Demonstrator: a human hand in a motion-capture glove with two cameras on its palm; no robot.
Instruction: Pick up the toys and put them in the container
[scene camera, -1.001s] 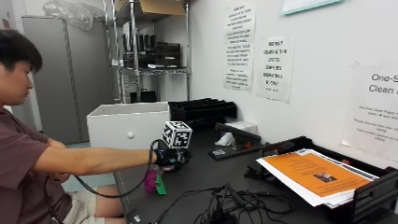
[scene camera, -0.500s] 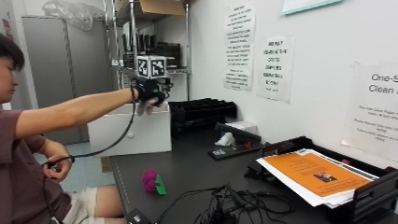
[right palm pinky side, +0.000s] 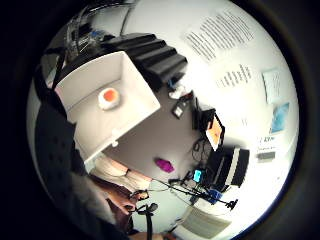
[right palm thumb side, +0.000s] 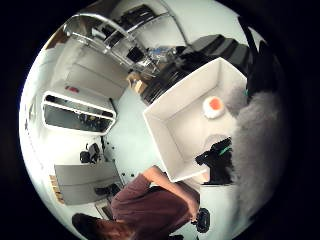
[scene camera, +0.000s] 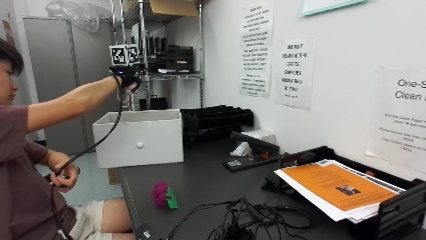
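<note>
container (scene camera: 140, 137) sits beneath the raised, outstretched gloved right hand (scene camera: 126, 76).

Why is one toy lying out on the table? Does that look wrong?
A bit. The pink and green toy lies alone on the dark table, outside the white container. An orange and white toy is already inside. Nothing looks spilled or broken.

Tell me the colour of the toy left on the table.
Magenta pink with a green part, the toy lies on the dark table; the outside view shows it best.
</note>
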